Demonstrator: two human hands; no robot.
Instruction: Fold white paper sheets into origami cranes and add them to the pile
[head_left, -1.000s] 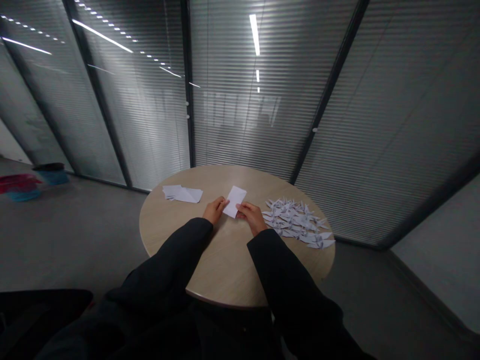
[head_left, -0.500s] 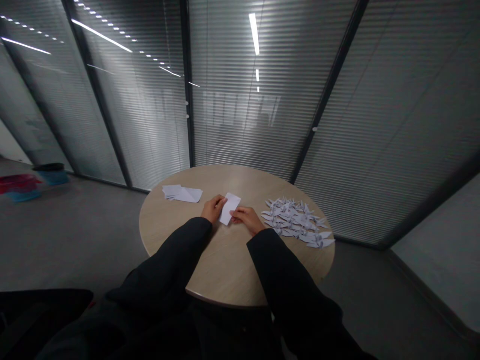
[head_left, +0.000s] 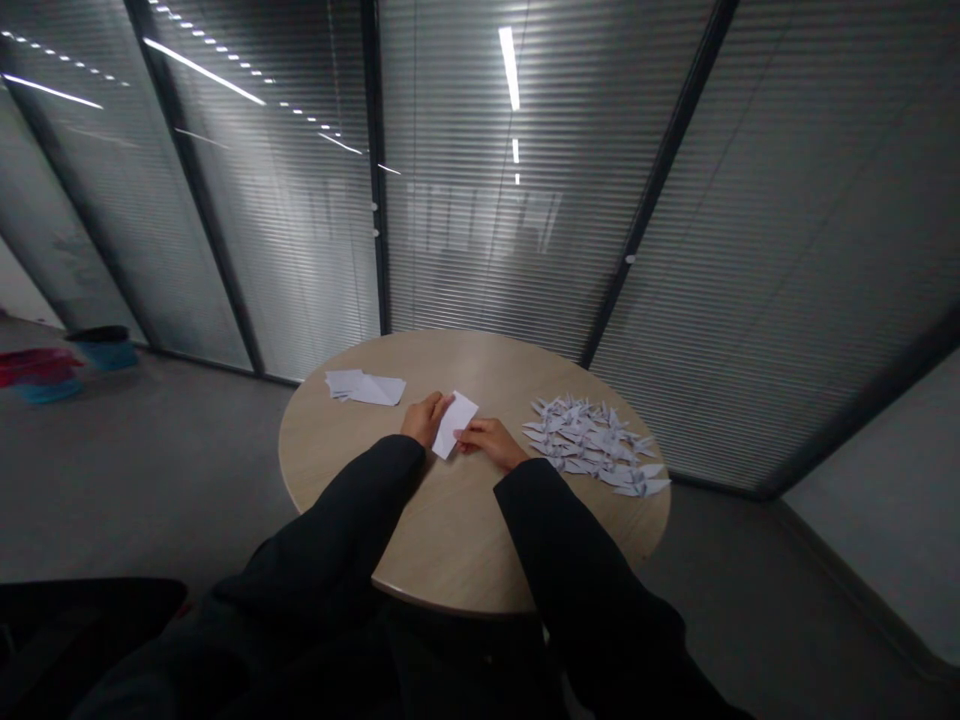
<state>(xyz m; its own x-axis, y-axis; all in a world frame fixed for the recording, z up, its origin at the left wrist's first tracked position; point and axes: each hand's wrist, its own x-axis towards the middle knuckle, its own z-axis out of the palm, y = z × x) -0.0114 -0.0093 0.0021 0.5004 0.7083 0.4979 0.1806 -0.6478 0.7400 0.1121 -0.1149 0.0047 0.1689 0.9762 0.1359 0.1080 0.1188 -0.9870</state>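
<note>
A small white sheet of folded paper [head_left: 455,424] is held between my two hands over the middle of the round table [head_left: 465,530]. My left hand [head_left: 425,417] pinches its left edge, thumb on top. From the right, my right hand [head_left: 491,441] grips the lower right edge between thumb and fingers. Many white folded-paper cranes [head_left: 592,440] lie spread in a cluster to the right of my right hand. Beyond my left hand, a loose fan of white paper sheets [head_left: 367,387] rests near the table's far left.
Glass partitions with blinds [head_left: 495,260] stand just behind the table. On the floor at far left are a blue bin with a red liner [head_left: 41,375] and another blue bin with a dark liner [head_left: 106,348]. A dark object [head_left: 82,630] fills the lower left corner.
The paper between my hands has shifted slightly left and towards me, tilting a little more. My right hand has moved slightly left along with it. The cranes and loose sheets are unchanged.
</note>
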